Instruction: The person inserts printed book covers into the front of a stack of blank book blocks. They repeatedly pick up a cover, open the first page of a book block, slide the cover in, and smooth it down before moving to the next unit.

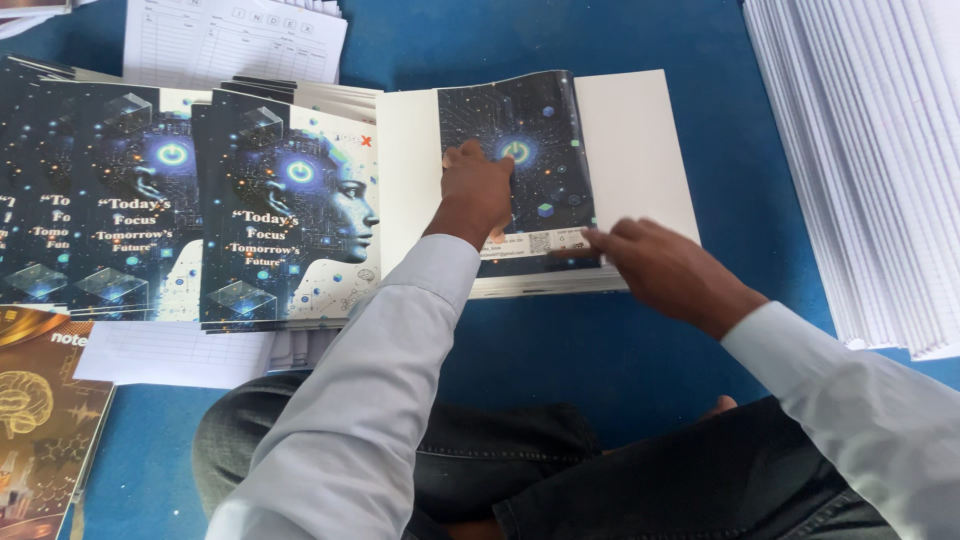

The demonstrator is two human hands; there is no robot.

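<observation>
My left hand (476,190) presses down, fingers curled, on a dark printed cover sheet (540,140) that lies half folded over a white stack of cover sheets (640,150). My right hand (665,265) rests at the lower right corner of that dark sheet, fingertips touching its near edge. To the left lie finished notebooks with a dark cover showing a pale face profile (290,210), overlapping one another in a row.
A tall pile of white ruled paper (870,170) fills the right side. White index sheets (235,40) lie at the top left. A brown-covered notebook (40,420) sits at the lower left. Everything rests on a blue surface (560,350); my crossed legs are below.
</observation>
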